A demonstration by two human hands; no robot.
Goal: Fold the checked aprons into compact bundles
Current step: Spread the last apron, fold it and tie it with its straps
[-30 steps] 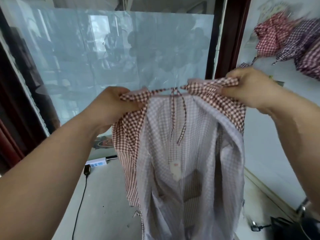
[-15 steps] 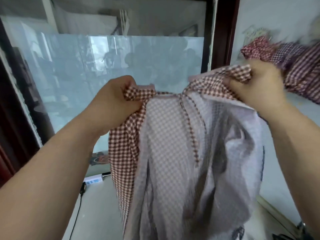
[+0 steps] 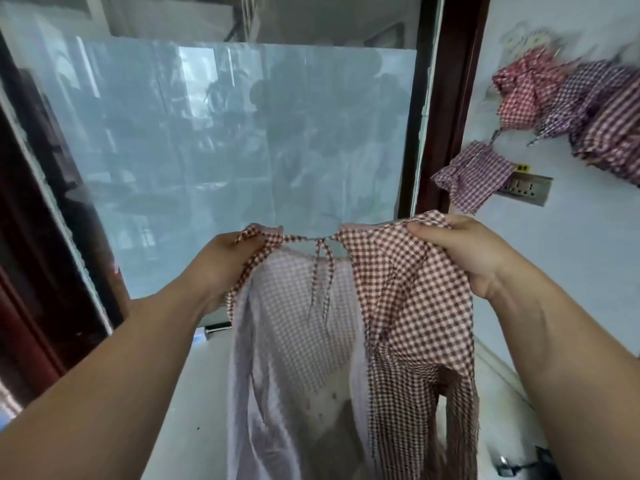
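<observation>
Fingers point(image 3: 427, 233) of our R hand point(image 3: 467, 258) curl round one top corner of the checked apron point(image 3: 346, 358); L hand point(image 3: 221, 261) pinches the other. Apron hangs in mid-air btwn us & the window point(image 3: 225, 150), ties point(image 3: 323, 271) dangling at centre.

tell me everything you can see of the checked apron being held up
The checked apron is thin cloth in a small red-brown and white check. It hangs unfolded in the air, its lower part running out of the frame. The left hand grips its top left corner and the right hand its top right edge. Between them a narrow tie is knotted, two ends dangling. The right side shows the bold check; the middle and left show the paler back, with light coming through.
</observation>
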